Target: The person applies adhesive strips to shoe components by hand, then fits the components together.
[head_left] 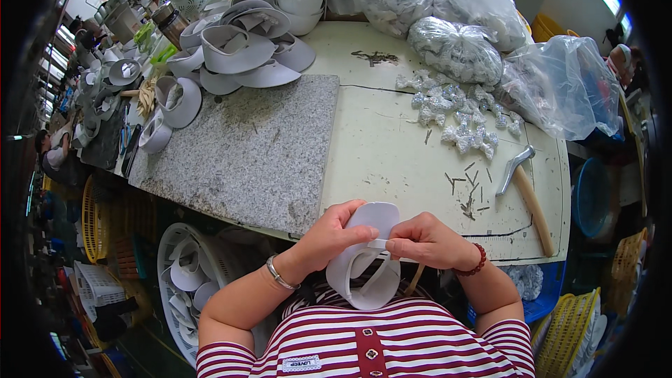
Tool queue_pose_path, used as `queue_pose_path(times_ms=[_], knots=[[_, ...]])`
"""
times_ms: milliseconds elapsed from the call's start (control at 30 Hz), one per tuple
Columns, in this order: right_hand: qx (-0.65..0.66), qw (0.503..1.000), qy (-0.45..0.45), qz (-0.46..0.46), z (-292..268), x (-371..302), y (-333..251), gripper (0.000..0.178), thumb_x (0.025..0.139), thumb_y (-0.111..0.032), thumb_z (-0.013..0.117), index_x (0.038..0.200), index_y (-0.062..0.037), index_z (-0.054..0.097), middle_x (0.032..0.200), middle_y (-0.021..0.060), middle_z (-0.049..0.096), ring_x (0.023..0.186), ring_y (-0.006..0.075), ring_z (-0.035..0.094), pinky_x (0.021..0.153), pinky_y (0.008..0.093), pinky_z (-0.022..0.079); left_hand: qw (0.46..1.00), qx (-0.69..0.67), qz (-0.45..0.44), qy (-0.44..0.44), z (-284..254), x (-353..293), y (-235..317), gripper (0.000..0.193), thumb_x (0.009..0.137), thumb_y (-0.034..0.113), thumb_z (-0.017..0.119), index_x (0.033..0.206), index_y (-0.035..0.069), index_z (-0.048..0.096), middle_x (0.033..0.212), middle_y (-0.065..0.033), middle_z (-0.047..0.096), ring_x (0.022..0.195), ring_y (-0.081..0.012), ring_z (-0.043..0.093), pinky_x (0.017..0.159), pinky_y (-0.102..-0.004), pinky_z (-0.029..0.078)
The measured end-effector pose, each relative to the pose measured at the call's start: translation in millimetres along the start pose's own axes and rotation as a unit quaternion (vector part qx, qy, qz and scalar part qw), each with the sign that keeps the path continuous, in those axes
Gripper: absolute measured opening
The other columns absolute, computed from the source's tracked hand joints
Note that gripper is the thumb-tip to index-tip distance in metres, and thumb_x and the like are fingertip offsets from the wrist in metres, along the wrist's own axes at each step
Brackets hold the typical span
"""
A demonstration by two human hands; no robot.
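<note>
Close to my body, just off the table's front edge, I hold a light grey sun visor (381,215) with both hands. My left hand (341,232) grips its left side, the thumb laid across toward the middle. My right hand (435,241) pinches a narrow white band (378,243) of the visor between thumb and bent fingers. The fingertips meet near the visor's centre, and whatever small piece may be between them is hidden. Nearest my right hand on the table lie several thin dark strips (470,192) and a hammer (535,213) with a wooden handle.
A speckled stone slab (245,154) covers the table's left part, with piled visors (238,49) behind it. Small knotted clear bags (462,115) and large plastic sacks (455,49) occupy the back right. Below stand a white basket (166,252) of visors and a blue crate (553,301).
</note>
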State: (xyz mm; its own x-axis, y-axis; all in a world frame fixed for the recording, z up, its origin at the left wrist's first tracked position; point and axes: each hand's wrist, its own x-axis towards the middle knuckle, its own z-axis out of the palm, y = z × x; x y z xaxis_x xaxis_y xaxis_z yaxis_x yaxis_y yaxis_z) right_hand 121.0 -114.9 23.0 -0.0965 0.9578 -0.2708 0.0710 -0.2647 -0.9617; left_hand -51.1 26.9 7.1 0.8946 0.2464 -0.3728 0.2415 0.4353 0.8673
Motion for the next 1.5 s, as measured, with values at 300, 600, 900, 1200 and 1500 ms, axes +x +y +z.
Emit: queue_pose_path(times_ms=[300, 600, 900, 1200, 1500], knots=[[-0.04, 0.999, 0.017, -0.016, 2, 1, -1, 0.028, 0.09, -0.02, 0.058, 0.077, 0.0023, 0.068, 0.057, 0.0046, 0.056, 0.05, 0.0101, 0.046, 0.049, 0.0279, 0.039, 1.0, 0.025, -0.002, -0.009, 1, -1, 2, 0.04, 0.08, 0.016, 0.073, 0.114, 0.001, 0.057, 0.098, -0.0023, 0.062, 0.087, -0.008, 0.058, 0.079, -0.0244, 0.049], [-0.186, 0.976, 0.092, -0.067, 10, -1, -4, 0.024, 0.085, -0.019, 0.06, 0.07, 0.0, 0.064, 0.052, 0.0138, 0.054, 0.044, 0.0272, 0.052, 0.047, 0.0353, 0.042, 0.991, 0.123, 0.041, 0.015, 5, -2, 6, 0.037, 0.075, 0.016, 0.075, 0.105, 0.002, 0.057, 0.092, -0.0024, 0.062, 0.083, -0.0077, 0.058, 0.074, -0.0242, 0.05], [-0.279, 0.931, 0.184, -0.144, 27, 9, 1, 0.023, 0.079, -0.016, 0.062, 0.061, -0.0039, 0.058, 0.05, 0.0126, 0.051, 0.042, 0.0289, 0.052, 0.043, 0.0365, 0.041, 0.956, 0.218, 0.149, 0.129, 23, -16, 8, 0.028, 0.074, 0.011, 0.067, 0.098, 0.003, 0.056, 0.081, -0.0041, 0.06, 0.073, -0.0089, 0.058, 0.066, -0.0256, 0.049], [-0.354, 0.872, 0.291, -0.173, 36, 27, 10, 0.02, 0.077, -0.004, 0.063, 0.06, 0.0004, 0.053, 0.047, 0.01, 0.047, 0.038, 0.0201, 0.046, 0.041, 0.0309, 0.034, 0.929, 0.184, 0.253, 0.198, 1, -72, 11, 0.027, 0.076, 0.007, 0.069, 0.099, 0.004, 0.057, 0.079, -0.0001, 0.06, 0.072, -0.006, 0.055, 0.066, -0.0229, 0.047], [-0.209, 0.937, 0.25, -0.125, 40, 27, 13, 0.031, 0.092, -0.009, 0.055, 0.065, 0.0039, 0.053, 0.053, 0.0031, 0.05, 0.05, 0.0065, 0.04, 0.047, 0.0251, 0.03, 0.61, -0.117, 0.335, 0.709, -175, -234, -90, 0.03, 0.079, 0.006, 0.065, 0.108, 0.001, 0.059, 0.1, -0.0086, 0.065, 0.089, -0.0182, 0.063, 0.079, -0.0308, 0.052]])
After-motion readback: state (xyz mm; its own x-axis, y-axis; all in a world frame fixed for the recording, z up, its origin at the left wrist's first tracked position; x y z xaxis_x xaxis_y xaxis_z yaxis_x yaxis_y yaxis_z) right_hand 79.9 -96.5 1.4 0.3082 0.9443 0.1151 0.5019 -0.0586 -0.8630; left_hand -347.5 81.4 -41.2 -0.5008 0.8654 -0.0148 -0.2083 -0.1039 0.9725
